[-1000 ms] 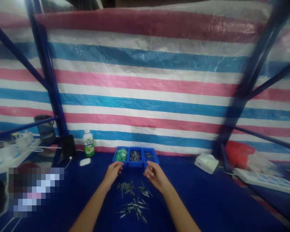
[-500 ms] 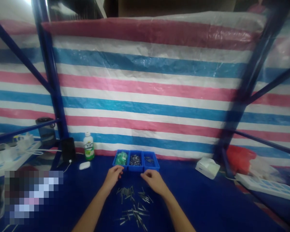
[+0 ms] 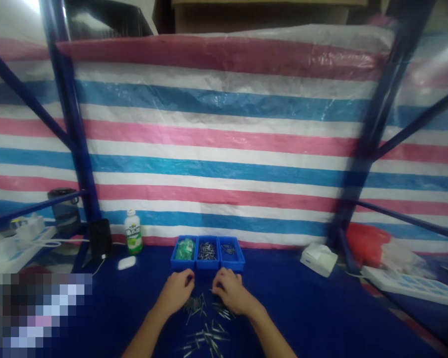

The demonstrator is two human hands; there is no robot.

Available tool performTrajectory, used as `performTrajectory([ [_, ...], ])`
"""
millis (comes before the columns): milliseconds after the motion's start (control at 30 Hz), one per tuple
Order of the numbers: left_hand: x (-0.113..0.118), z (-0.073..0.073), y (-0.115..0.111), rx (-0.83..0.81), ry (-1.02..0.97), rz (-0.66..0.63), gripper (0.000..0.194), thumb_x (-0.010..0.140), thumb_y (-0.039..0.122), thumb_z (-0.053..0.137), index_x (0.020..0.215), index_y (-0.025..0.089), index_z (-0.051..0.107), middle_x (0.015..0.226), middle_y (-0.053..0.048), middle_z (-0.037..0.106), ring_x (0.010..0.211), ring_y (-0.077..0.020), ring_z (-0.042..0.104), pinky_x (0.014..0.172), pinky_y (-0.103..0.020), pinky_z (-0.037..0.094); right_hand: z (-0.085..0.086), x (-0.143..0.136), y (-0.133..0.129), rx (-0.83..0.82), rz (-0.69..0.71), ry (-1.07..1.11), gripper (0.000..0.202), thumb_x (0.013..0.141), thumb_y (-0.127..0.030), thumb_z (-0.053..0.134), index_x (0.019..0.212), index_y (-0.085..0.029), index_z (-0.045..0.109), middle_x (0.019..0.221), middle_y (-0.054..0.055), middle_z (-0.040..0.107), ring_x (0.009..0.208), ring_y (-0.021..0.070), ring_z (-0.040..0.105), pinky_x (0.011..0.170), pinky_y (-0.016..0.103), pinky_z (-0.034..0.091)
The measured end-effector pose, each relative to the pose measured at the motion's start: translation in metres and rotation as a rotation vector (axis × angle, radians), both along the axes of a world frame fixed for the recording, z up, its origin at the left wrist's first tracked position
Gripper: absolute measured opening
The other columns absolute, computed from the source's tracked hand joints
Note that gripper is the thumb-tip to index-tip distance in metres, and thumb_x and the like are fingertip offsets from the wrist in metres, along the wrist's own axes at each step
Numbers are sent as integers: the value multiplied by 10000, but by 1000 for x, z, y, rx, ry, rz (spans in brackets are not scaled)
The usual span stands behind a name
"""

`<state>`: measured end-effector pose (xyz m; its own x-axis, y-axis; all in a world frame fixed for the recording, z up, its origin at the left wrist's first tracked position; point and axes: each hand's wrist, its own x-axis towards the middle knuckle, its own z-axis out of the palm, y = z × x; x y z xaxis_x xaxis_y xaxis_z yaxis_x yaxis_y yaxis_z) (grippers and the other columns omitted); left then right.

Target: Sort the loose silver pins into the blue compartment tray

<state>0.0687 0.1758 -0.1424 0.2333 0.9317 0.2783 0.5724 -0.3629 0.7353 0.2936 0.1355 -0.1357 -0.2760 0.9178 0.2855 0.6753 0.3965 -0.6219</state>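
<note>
Three blue bins stand side by side: the left bin (image 3: 172, 260) holds green pieces, the middle bin (image 3: 208, 266) many small metal parts, the right bin (image 3: 239, 253) fewer metal parts. My left hand (image 3: 177, 289) is just in front of the left bin, fingers curled together; what they pinch, if anything, is too small to tell. My right hand (image 3: 229, 290) is closed over the right-hand pile of metal pins (image 3: 223, 311), with a tiny piece at its fingertips. Another pile of pins (image 3: 196, 306) lies beside my left hand, and a scattered pile (image 3: 207, 338) lies nearer me.
A white-green bottle (image 3: 133, 233), a white case (image 3: 127, 262) and a black device (image 3: 100, 238) are at the left. Tissues (image 3: 319, 259), a red bag (image 3: 368, 243) and a power strip (image 3: 410, 286) are at the right. Blue posts frame a striped sheet.
Both hands have come nearer to me, away from the bins. My right hand has moved down over the right pile of pins. The view has shifted slightly.
</note>
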Motion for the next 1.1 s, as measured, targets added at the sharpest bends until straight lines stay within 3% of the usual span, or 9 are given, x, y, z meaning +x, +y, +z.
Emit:
performTrajectory([
  [100, 3, 4, -4, -31, -34, -22, 143, 773, 286, 606, 814, 230, 732, 530, 9, 605, 512, -158, 525, 558, -241, 284, 10, -4, 0, 15, 50, 170, 118, 851, -226, 550, 857, -224, 668, 840, 26, 659, 853, 206, 571, 847, 350, 369],
  [267, 4, 5, -7, -102, -67, -85, 228, 789, 353, 569, 879, 206, 719, 528, 23, 605, 424, -150, 536, 514, -246, 348, 16, -5, 1, 46, 78, 457, 269, 875, -297, 555, 1117, -239, 657, 895, 33, 664, 805, 196, 586, 797, 331, 432],
  [400, 5, -1, -3, -109, -73, -127, 250, 807, 352, 539, 909, 200, 709, 568, 16, 630, 404, -148, 549, 491, -249, 365, 18, -4, 1, -23, 69, 647, 204, 839, -370, 629, 978, -237, 696, 912, 48, 702, 852, 216, 623, 823, 352, 450],
  [567, 3, -6, 8, -6, -67, -78, 221, 815, 300, 524, 892, 208, 709, 585, 12, 624, 492, -153, 558, 523, -241, 354, 27, 0, -2, -196, 188, 1063, 263, 750, -420, 737, 896, -231, 624, 809, 31, 701, 697, 177, 619, 754, 345, 463],
  [700, -1, -5, 10, 67, -53, -6, 188, 801, 266, 545, 865, 212, 713, 583, 13, 620, 529, -153, 540, 555, -242, 344, 30, 8, -3, -295, 194, 1301, 267, 774, -477, 694, 743, -232, 590, 591, -20, 565, 627, 163, 563, 702, 333, 453],
  [833, -2, -3, 6, 64, -32, -3, 171, 799, 246, 552, 852, 214, 712, 589, 14, 631, 548, -152, 546, 572, -243, 334, 26, 14, 4, -409, 78, 1346, 370, 770, -447, 694, 554, -221, 496, 443, -56, 362, 501, 130, 470, 609, 300, 439],
  [967, -1, -5, 7, 54, 26, -14, 188, 813, 245, 530, 869, 211, 706, 605, 17, 633, 557, -144, 546, 580, -239, 337, 21, 19, 14, -415, -204, 1273, 314, 727, -515, 701, 764, -214, 621, 612, -16, 583, 540, 127, 555, 561, 262, 428],
  [1033, 0, -5, 10, 48, 65, -20, 203, 827, 248, 510, 890, 209, 699, 618, 21, 633, 563, -138, 544, 580, -234, 337, 19, 23, 17, -341, -313, 1110, 388, 705, -546, 693, 879, -202, 650, 743, 17, 657, 594, 147, 597, 553, 252, 413],
  [1100, 0, -5, 13, 41, 94, -22, 215, 839, 250, 495, 907, 207, 694, 634, 22, 636, 575, -135, 547, 585, -232, 341, 18, 26, 17, -217, -343, 841, 385, 697, -543, 681, 802, -173, 666, 708, 23, 653, 601, 153, 581, 542, 242, 385],
])
